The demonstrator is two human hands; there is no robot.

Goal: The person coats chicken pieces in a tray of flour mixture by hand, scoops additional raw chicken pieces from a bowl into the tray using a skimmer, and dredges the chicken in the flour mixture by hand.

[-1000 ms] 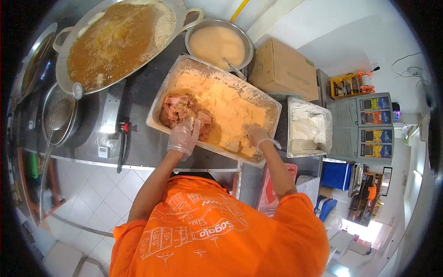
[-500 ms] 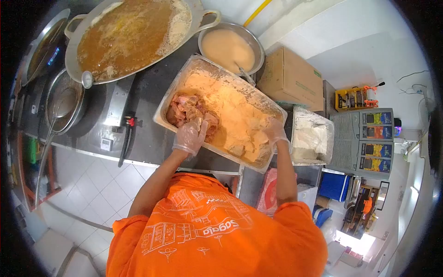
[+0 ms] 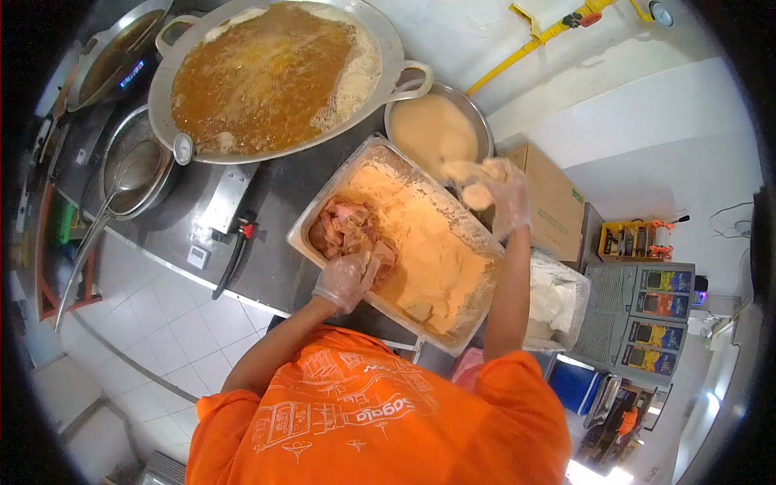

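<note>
My left hand, in a clear plastic glove, is at the near left edge of a deep rectangular tray. Its fingers are bent against the pile of raw meat and closed on a piece at the edge of it. Pale orange flour covers the rest of the tray floor. Over the near rim of a metal bowl of pale batter, my gloved right hand grips a flour-coated piece of meat. Part of that piece is hidden by the fingers and blurred.
A wide pan of bubbling oil with a dial thermometer stands at the back left. Beside it is a metal bowl with a strainer. A cardboard box and a tub of white flour are on the right.
My right hand has risen from the flour at the tray's right end to the batter bowl, carrying a coated piece. My left hand stays by the meat, its fingers now more bent.
</note>
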